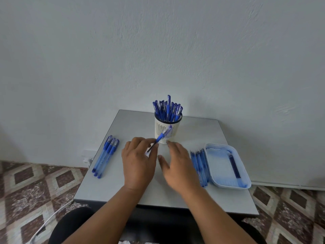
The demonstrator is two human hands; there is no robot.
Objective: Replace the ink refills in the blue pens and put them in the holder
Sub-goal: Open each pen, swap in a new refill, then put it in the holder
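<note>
Refill step in hand: left hand (139, 161) pinching a capped blue plastic pen (161, 137) just before the white slotted pen holder (168, 128), right hand (177, 164) loose and empty beside it; next, probably lifting it into the holder.

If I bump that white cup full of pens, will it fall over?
Probably it could tip. The white pen holder is tall, narrows toward its base, and the blue pens stick out well above its rim, likely making it top-heavy. Its slotted plastic walls look light, so a gentle push might just slide it.
</note>
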